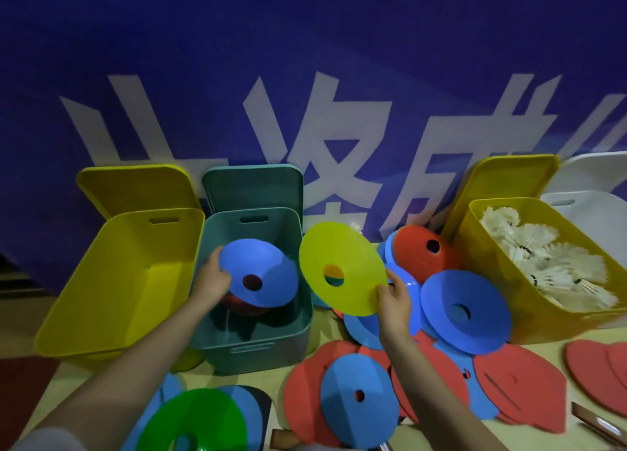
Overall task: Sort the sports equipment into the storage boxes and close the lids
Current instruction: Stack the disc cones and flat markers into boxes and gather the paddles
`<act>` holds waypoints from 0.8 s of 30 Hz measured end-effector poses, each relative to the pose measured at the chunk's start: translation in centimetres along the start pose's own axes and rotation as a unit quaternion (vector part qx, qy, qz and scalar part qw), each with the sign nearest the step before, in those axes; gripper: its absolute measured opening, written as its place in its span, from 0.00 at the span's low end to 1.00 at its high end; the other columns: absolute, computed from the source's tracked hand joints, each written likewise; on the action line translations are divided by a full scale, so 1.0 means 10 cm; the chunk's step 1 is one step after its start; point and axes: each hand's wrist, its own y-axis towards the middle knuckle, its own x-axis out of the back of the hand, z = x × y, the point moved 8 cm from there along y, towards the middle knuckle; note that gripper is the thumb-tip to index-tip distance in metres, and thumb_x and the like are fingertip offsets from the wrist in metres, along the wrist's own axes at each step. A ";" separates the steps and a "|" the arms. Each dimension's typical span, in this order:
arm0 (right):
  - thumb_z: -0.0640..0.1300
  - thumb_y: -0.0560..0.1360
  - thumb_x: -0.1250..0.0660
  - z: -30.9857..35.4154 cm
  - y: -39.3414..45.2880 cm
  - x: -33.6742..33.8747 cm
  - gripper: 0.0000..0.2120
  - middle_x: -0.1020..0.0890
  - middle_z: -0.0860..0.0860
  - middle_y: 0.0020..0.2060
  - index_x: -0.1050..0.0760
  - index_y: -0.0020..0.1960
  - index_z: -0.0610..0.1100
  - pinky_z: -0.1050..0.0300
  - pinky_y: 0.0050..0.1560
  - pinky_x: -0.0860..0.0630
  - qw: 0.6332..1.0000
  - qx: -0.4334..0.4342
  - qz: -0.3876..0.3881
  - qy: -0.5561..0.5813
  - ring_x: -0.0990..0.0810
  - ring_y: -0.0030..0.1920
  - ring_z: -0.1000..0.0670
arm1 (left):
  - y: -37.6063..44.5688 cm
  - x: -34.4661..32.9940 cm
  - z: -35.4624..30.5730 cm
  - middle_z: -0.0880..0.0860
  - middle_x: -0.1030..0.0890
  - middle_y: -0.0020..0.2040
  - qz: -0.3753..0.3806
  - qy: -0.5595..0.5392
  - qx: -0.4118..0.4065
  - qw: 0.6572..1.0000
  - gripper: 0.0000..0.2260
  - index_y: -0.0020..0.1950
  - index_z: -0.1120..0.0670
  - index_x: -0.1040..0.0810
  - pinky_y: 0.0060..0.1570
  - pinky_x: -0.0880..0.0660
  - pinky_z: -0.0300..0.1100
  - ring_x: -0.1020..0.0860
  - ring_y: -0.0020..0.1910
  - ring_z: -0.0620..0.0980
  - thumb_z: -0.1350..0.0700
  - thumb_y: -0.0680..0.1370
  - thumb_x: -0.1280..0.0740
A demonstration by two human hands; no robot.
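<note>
1. The left hand (212, 277) grips a blue disc cone (258, 272) by its rim and holds it tilted over the open teal box (252, 345); something dark red lies in the bottom of that box, too dim to make out.
2. The right hand (393, 301) pinches the edge of a yellow disc cone (342, 264), held up on a slant just right of the teal box — above the table, not in any box.
3. The two hands are apart, each clamped on its own cone.
4. To the left of the teal box stands a yellow box (112, 281), open, its lid propped upright behind it.
5. On the right another yellow box (502, 274) holds a heap of white shuttlecocks (549, 264); a white box (590, 206) sits behind it.
6. Between the boxes and spread toward the near edge lie loose cones — a red cone (420, 247) on a pile at the back, a blue cone (464, 311) on its side, another blue one (359, 399) flat on red bat-shaped pieces (522, 386).
7. A green cone (193, 420) lies at the near left.
</note>
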 end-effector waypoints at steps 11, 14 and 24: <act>0.38 0.81 0.42 -0.04 -0.05 -0.23 0.19 0.23 0.42 0.59 0.32 0.71 0.46 0.58 0.39 0.29 0.999 0.008 0.015 -0.041 0.24 0.44 0.47 | 0.29 -0.61 0.67 0.61 0.41 0.75 0.206 0.287 0.051 0.934 0.27 0.75 0.57 0.41 0.67 0.34 0.49 0.34 0.70 0.61 0.57 0.77 0.38; 0.38 0.81 0.43 0.08 -0.03 -0.32 0.19 0.23 0.46 0.58 0.32 0.69 0.52 0.57 0.43 0.28 0.998 0.040 0.029 -0.030 0.25 0.46 0.50 | 0.17 -0.46 0.31 0.62 0.52 0.77 0.167 0.327 -0.022 0.930 0.28 0.77 0.53 0.44 0.71 0.41 0.51 0.45 0.74 0.64 0.53 0.78 0.38; 0.32 0.74 0.42 0.74 -0.17 -1.40 0.26 0.22 0.49 0.38 0.34 0.69 0.47 0.57 0.34 0.31 0.952 0.208 0.165 -0.156 0.26 0.32 0.54 | -0.04 0.39 0.29 0.61 0.31 0.70 -0.018 0.165 -0.054 0.985 0.26 0.77 0.52 0.43 0.54 0.29 0.52 0.27 0.60 0.61 0.57 0.80 0.40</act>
